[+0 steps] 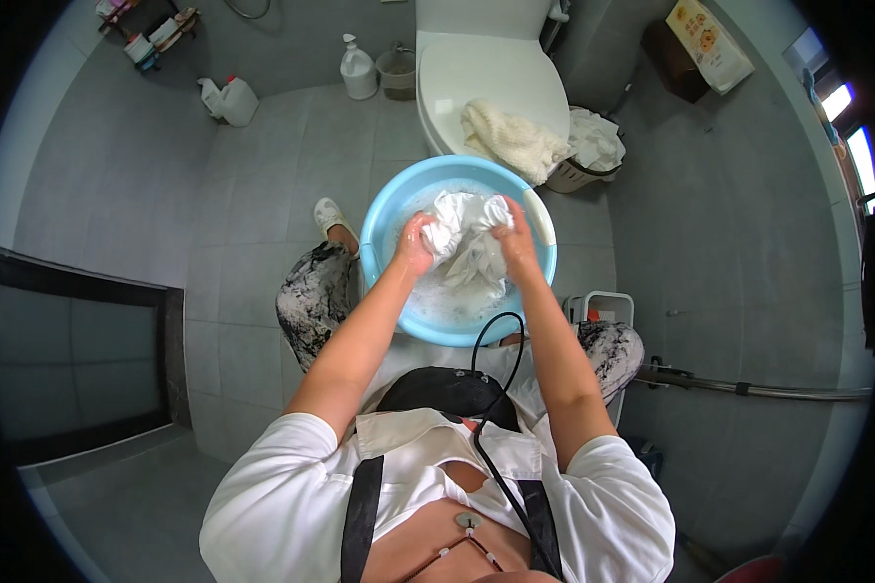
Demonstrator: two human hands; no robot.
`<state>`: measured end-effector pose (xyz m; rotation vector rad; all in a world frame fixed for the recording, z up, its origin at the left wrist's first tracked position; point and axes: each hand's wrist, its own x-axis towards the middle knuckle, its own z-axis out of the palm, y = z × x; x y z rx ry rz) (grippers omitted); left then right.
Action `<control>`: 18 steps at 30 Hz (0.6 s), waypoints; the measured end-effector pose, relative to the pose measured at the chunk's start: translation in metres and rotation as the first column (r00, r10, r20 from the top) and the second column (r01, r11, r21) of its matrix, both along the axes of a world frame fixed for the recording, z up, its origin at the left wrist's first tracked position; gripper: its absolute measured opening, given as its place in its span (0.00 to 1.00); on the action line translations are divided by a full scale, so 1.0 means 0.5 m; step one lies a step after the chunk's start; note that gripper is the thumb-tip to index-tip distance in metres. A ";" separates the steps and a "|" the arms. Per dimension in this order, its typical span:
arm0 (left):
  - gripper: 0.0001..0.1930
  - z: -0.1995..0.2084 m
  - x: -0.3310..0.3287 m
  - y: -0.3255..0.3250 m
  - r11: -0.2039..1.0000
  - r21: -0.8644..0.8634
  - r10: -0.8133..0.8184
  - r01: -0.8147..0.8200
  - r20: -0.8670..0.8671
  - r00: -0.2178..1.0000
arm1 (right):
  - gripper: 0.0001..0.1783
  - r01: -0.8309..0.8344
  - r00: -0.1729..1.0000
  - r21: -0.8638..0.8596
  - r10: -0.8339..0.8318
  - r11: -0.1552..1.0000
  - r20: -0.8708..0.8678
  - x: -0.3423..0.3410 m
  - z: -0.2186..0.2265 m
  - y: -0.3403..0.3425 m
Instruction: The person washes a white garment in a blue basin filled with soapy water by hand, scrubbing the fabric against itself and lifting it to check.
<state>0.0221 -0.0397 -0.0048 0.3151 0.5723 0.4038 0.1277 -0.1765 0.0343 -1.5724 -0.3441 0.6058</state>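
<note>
A light blue basin (pixel 384 209) with soapy water stands on the grey tiled floor between my knees. A wet white cloth (pixel 467 243) is bunched up above the water. My left hand (pixel 415 245) grips its left side and my right hand (pixel 515 238) grips its right side, the cloth stretched between them. Both forearms reach forward over the basin's near rim.
A white toilet (pixel 491 78) with a cream towel (pixel 510 141) on its lid stands behind the basin. A bin with white cloth (pixel 593 146) is to its right. Bottles (pixel 358 70) and a jug (pixel 235 100) stand by the far wall. A white stool (pixel 603 306) is by my right knee.
</note>
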 end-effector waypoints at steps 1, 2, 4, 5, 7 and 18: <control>0.15 0.010 0.008 -0.006 0.999 -0.009 -0.033 0.033 -0.004 0.999 | 0.23 -0.050 0.994 0.028 0.047 0.998 0.103 -0.016 0.006 0.006; 0.15 0.035 0.016 -0.016 0.998 -0.017 -0.065 0.065 -0.008 0.998 | 0.22 -0.104 0.974 0.052 0.092 0.993 0.205 -0.038 0.022 0.014; 0.20 0.069 0.027 -0.034 0.995 0.039 -0.091 0.093 -0.050 0.995 | 0.19 -0.149 0.874 0.035 0.116 0.988 0.472 -0.083 0.045 0.025; 0.20 0.064 0.029 -0.034 0.987 0.021 -0.157 0.156 0.014 0.988 | 0.16 -0.130 0.777 0.002 0.101 0.991 0.622 -0.104 0.053 0.027; 0.21 0.051 0.036 -0.032 0.959 -0.004 -0.281 0.284 0.143 0.949 | 0.13 -0.043 0.678 -0.060 0.073 0.997 0.732 -0.124 0.057 0.035; 0.20 0.104 0.053 -0.091 0.986 0.040 -0.147 0.161 -0.238 0.960 | 0.14 0.209 0.830 -0.130 -0.105 0.969 0.548 -0.071 0.041 0.054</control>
